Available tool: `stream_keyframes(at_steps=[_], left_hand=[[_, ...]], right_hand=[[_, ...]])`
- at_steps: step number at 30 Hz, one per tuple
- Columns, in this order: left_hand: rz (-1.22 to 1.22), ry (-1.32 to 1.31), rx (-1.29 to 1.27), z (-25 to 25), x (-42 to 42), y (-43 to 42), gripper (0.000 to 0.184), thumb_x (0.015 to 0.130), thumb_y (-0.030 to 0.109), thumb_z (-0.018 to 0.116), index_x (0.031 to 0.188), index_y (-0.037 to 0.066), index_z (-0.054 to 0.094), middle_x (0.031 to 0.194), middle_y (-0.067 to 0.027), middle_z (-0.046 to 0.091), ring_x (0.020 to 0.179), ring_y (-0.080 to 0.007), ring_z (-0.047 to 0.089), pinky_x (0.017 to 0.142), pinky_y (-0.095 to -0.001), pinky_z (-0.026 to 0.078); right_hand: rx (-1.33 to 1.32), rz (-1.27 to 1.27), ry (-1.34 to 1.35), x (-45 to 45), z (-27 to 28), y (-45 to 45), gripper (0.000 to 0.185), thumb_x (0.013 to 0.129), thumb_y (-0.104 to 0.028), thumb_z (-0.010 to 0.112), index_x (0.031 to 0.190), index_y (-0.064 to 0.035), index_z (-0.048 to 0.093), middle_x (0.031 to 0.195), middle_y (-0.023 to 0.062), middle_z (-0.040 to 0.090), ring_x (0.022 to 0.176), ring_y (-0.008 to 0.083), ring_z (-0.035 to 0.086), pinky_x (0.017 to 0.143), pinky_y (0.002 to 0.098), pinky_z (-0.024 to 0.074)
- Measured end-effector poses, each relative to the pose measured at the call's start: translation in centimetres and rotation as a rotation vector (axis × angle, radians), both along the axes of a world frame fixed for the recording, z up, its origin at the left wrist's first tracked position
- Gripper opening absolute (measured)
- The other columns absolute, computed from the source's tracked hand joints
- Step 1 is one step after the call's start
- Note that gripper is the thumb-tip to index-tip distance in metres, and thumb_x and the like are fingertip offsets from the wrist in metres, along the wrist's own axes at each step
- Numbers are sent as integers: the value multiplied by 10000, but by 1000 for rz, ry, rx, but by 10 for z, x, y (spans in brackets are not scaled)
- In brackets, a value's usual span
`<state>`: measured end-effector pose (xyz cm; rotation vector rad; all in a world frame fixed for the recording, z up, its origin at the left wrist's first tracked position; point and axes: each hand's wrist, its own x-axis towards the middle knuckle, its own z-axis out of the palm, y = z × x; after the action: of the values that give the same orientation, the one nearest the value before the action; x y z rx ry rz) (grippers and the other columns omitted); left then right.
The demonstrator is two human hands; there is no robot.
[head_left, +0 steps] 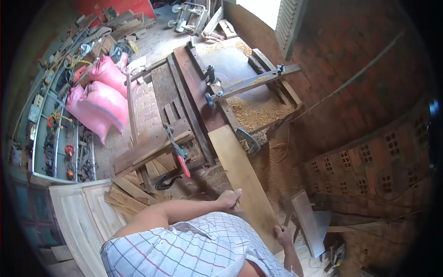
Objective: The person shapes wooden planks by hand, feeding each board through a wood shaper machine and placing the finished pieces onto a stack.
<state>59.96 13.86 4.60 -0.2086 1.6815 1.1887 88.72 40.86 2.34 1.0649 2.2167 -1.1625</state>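
A long wooden board (pixel 243 174) slants away from my body, its far end at the reddish-brown bed of a woodworking machine (pixel 193 81). My left hand (pixel 230 200) is closed on the board's left edge, about midway along. Nearer my body, my right hand (pixel 283 234) grips the right edge with the thumb on top. The fingers under the board are hidden. Just right of the board's far end sits a dark curved metal piece (pixel 248 141). A clamp with a red handle (pixel 183 166) is fixed to the frame on the left.
Wood shavings (pixel 258 113) cover part of the machine's right side, under a crossbar (pixel 258 82). Pink sacks (pixel 99 104) and a tool rack (pixel 55 138) stand left. Wood strips (pixel 127 194) and a panelled door (pixel 78 217) lie nearby. A brick wall (pixel 355 115) bounds the right.
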Motion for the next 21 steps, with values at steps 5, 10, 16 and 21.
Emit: stream_keyframes(at_steps=[5,10,16,21], left_hand=[[115,129,-114,-13,-115,-16,651,1098,503,481,723,-5,637,613,-148,634,470,-276,597,447,-446,460],[108,122,-284,-8,-220,-31,583,1092,479,502,899,-55,635,665,-182,635,547,-324,651,542,-469,570],[149,227,-343,-15,-295,-52,576,1061,516,549,983,-48,633,741,-192,649,563,-348,658,639,-528,627],[326,285,-357,-22,-337,-47,665,1020,597,572,946,-58,661,724,-182,671,525,-304,652,514,-494,586]], right_hand=[[-1,142,163,-152,8,-29,582,964,-562,574,845,-27,768,794,236,720,779,418,726,731,510,546],[137,37,212,-194,-3,-53,512,960,-513,622,865,-35,777,845,215,745,829,377,749,760,471,564],[500,-362,619,-122,-30,-52,444,953,-315,719,1248,15,687,1036,152,755,881,306,722,784,423,570],[-779,-1083,458,-61,-59,-87,544,995,-244,723,1450,-25,521,1246,131,684,1068,288,698,910,431,591]])
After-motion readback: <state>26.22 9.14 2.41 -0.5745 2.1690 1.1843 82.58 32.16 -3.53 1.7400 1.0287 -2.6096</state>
